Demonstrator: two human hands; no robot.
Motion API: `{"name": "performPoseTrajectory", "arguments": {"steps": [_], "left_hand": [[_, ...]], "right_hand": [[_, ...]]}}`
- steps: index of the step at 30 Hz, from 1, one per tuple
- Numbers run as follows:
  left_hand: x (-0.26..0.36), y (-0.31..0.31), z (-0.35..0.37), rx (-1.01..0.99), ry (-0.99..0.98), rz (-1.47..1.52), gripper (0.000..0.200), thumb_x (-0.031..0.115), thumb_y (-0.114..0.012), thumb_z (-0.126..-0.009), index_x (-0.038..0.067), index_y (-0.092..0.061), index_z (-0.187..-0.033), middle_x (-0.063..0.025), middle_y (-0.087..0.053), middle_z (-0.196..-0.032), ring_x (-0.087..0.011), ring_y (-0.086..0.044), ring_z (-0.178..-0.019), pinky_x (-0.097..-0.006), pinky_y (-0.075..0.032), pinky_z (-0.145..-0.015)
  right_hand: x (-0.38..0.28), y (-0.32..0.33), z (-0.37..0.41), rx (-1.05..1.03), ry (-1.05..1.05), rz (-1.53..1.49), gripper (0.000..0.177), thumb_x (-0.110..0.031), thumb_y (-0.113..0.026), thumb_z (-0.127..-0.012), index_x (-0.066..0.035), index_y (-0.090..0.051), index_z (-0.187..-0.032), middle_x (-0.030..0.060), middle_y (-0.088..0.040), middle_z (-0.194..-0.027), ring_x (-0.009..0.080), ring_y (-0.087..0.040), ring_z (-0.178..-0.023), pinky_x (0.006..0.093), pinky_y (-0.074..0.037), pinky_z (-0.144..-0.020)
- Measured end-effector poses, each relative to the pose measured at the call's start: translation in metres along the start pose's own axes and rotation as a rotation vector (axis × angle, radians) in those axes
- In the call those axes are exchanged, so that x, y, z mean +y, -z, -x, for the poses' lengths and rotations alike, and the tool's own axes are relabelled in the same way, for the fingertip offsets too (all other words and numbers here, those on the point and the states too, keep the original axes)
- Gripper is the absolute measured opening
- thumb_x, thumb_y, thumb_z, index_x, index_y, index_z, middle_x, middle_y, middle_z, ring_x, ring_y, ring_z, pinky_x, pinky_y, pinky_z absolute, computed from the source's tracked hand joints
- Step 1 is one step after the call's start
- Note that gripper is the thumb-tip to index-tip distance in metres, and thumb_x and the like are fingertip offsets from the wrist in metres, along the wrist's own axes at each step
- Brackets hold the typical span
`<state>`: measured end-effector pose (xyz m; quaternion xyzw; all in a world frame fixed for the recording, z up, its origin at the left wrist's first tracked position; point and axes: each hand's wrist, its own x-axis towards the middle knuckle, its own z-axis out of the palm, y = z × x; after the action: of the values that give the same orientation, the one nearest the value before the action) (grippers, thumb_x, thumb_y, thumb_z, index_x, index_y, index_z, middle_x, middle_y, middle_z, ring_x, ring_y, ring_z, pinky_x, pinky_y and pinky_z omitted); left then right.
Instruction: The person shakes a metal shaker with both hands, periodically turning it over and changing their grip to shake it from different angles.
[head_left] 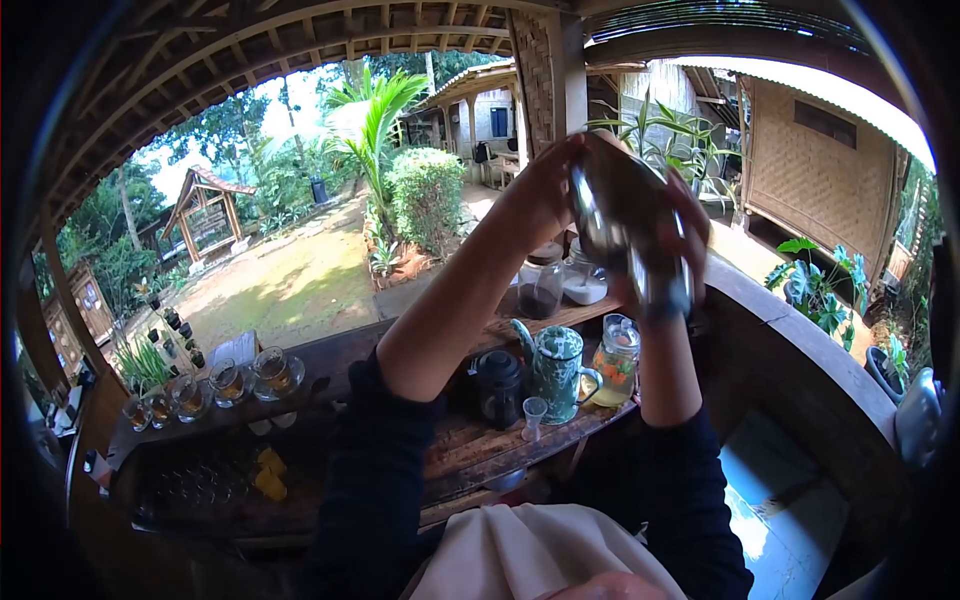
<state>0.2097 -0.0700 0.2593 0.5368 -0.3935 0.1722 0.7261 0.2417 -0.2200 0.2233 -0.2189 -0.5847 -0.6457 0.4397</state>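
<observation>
A shiny metal shaker is raised in front of me, tilted and blurred by motion. My left hand grips its upper left end. Around its lower right side wraps my right hand. Beneath the hands, on the wooden counter, stand a green speckled enamel pot, a glass pitcher of yellowish drink, a dark lidded jar and a small clear cup. Behind them are a jar with dark contents and a jar with white contents.
Several glass cups on saucers line the left of the counter. Yellow pieces lie on a dark tray at the lower left. A low ledge curves round the right side, with plants beyond.
</observation>
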Motion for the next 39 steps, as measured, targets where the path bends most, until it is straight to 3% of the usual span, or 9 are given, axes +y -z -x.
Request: {"name": "performPoseTrajectory", "arguments": {"steps": [2, 8, 11, 16, 25, 30, 35, 36, 39], "left_hand": [[-0.010, 0.009, -0.005, 0.416, 0.480, 0.078, 0.037, 0.027, -0.047, -0.092, 0.007, -0.046, -0.122, -0.0106, -0.058, -0.112, -0.0209, -0.058, -0.102, -0.0397, -0.047, -0.090], [0.021, -0.065, 0.022, -0.096, -0.066, -0.100, 0.033, 0.026, -0.056, -0.089, 0.011, -0.047, -0.117, -0.0088, -0.059, -0.089, -0.0153, -0.058, -0.093, -0.0295, -0.050, -0.082], [0.010, -0.067, 0.011, -0.346, -0.399, 0.053, 0.036, 0.028, -0.054, -0.091, 0.010, -0.044, -0.120, -0.0085, -0.059, -0.090, -0.0160, -0.059, -0.091, -0.0312, -0.051, -0.081], [-0.020, -0.015, -0.014, 0.452, 0.466, 0.363, 0.038, 0.035, -0.046, -0.091, 0.005, -0.052, -0.113, -0.0131, -0.060, -0.108, -0.0222, -0.063, -0.091, -0.0382, -0.052, -0.083], [0.016, -0.041, 0.025, -0.218, -0.157, -0.106, 0.029, 0.027, -0.054, -0.089, 0.006, -0.054, -0.110, -0.0106, -0.058, -0.106, -0.0195, -0.059, -0.097, -0.0339, -0.049, -0.084], [-0.012, 0.009, -0.008, 0.533, 0.537, 0.103, 0.033, 0.028, -0.042, -0.095, 0.003, -0.055, -0.111, -0.0122, -0.064, -0.098, -0.0208, -0.063, -0.089, -0.0346, -0.051, -0.080], [0.009, -0.031, 0.020, 0.096, 0.237, 0.028, 0.039, 0.029, -0.040, -0.096, 0.003, -0.044, -0.125, -0.0121, -0.059, -0.110, -0.0180, -0.059, -0.100, -0.0338, -0.048, -0.087], [0.016, -0.043, 0.028, -0.092, 0.048, -0.117, 0.043, 0.029, -0.039, -0.096, 0.002, -0.039, -0.129, -0.0120, -0.057, -0.115, -0.0170, -0.057, -0.104, -0.0334, -0.046, -0.090], [0.017, -0.035, 0.022, -0.319, -0.065, -0.150, 0.049, 0.032, -0.038, -0.097, 0.002, -0.029, -0.135, -0.0114, -0.052, -0.121, -0.0169, -0.054, -0.109, -0.0326, -0.043, -0.093]], "right_hand": [[-0.006, -0.009, -0.002, 0.086, -0.884, -0.316, 0.055, -0.013, -0.076, -0.068, -0.001, -0.050, -0.115, 0.0165, -0.054, -0.118, 0.0283, -0.052, -0.112, 0.0350, -0.041, -0.095], [-0.071, -0.013, -0.034, 0.332, 0.348, 0.010, 0.055, -0.042, -0.073, -0.069, -0.018, -0.050, -0.114, 0.0081, -0.049, -0.114, 0.0294, -0.054, -0.101, 0.0470, -0.044, -0.088], [-0.066, 0.015, -0.027, 0.136, 0.412, 0.007, 0.064, -0.052, -0.059, -0.080, -0.023, -0.030, -0.130, 0.0180, -0.039, -0.120, 0.0443, -0.048, -0.109, 0.0600, -0.039, -0.094], [-0.008, -0.005, -0.005, 0.158, -0.861, -0.164, 0.041, -0.009, -0.064, -0.079, 0.000, -0.053, -0.117, 0.0160, -0.053, -0.121, 0.0239, -0.050, -0.112, 0.0353, -0.037, -0.097], [-0.069, 0.021, -0.006, 0.046, 0.484, -0.081, 0.050, -0.039, -0.064, -0.080, -0.015, -0.047, -0.121, 0.0078, -0.049, -0.123, 0.0234, -0.045, -0.119, 0.0480, -0.027, -0.104], [-0.014, 0.005, -0.007, 0.010, -1.016, -0.329, 0.052, -0.012, -0.069, -0.077, -0.001, -0.046, -0.122, 0.0157, -0.050, -0.123, 0.0258, -0.047, -0.118, 0.0361, -0.036, -0.099], [-0.082, 0.046, -0.035, -0.377, -0.166, 0.212, 0.050, -0.038, -0.060, -0.084, -0.007, -0.045, -0.121, 0.0178, -0.045, -0.121, 0.0408, -0.046, -0.115, 0.0500, -0.041, -0.094], [-0.091, 0.008, -0.019, 0.255, -0.007, -0.126, 0.053, -0.046, -0.075, -0.067, -0.024, -0.054, -0.110, 0.0081, -0.052, -0.116, 0.0351, -0.051, -0.107, 0.0518, -0.040, -0.093], [-0.069, 0.030, -0.010, 0.010, 0.251, 0.075, 0.057, -0.034, -0.064, -0.081, -0.007, -0.041, -0.125, 0.0166, -0.048, -0.116, 0.0338, -0.049, -0.112, 0.0470, -0.041, -0.096]]}}
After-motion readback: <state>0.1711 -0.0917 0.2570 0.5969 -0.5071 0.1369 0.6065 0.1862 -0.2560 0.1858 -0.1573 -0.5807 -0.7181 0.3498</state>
